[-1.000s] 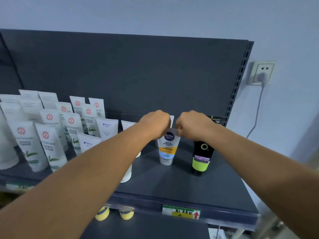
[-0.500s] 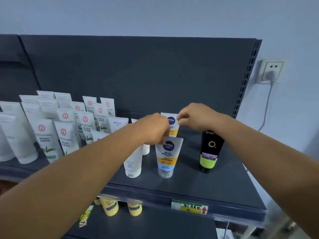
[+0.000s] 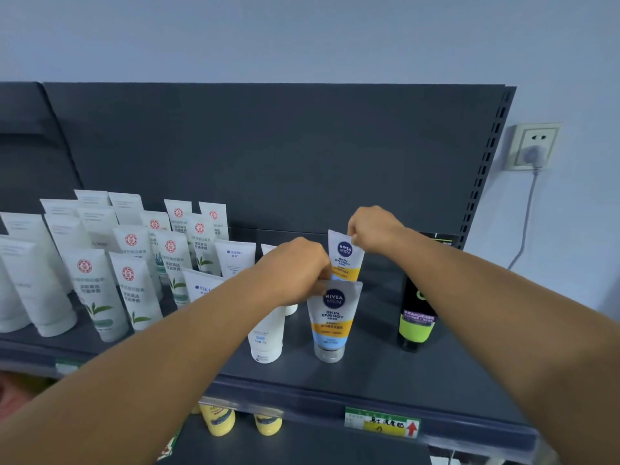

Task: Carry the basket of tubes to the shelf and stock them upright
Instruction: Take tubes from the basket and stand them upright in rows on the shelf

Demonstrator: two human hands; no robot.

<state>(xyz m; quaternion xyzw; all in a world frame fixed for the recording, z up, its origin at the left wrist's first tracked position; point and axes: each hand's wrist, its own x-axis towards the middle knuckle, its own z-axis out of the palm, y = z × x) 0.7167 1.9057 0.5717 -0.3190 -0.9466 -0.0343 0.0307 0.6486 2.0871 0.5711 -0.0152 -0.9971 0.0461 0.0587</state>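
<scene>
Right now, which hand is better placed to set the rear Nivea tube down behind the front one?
The right hand: it already pinches the rear tube by its top edge. The left hand grips the front tube.

You are facing a pale blue-grey wall (image 3: 302, 35), evenly lit with no hard shadows. Against it stands a dark grey shelving unit whose flat back panel (image 3: 275, 156) rises to a straight top edge, with a second panel (image 3: 23, 135) adjoining it on your left. A slotted upright (image 3: 483, 182) runs down the unit's right side. To the right of that, a white wall socket (image 3: 533, 146) has a plug in it, and a grey cable (image 3: 526, 223) hangs down from it along the wall. A green and yellow price label (image 3: 382, 426) with a red arrow sits on the shelf's front rail (image 3: 302, 397).
</scene>
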